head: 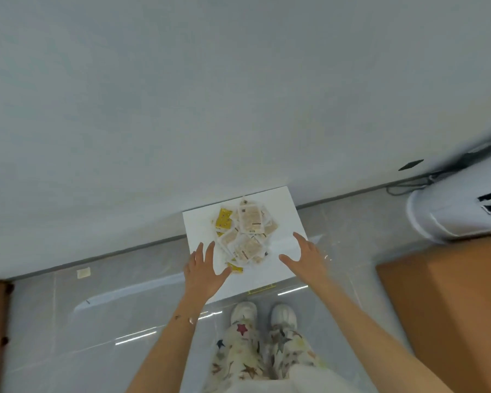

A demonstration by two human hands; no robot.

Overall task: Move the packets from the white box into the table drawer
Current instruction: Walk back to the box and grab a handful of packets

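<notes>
On the grey tiled floor, against the white wall, the white box (282, 212) lies open with a loose pile of beige and yellow packets (247, 232) in its middle. Both hands are spread wide with straight fingers and hold nothing: the left hand (207, 269) is over the box's near left edge, the right hand (306, 258) over its right edge. White shoes (244, 311) stand just before the box.

white box (278, 205) on floor by wall, beige and yellow packets (243, 234) heaped inside
</notes>
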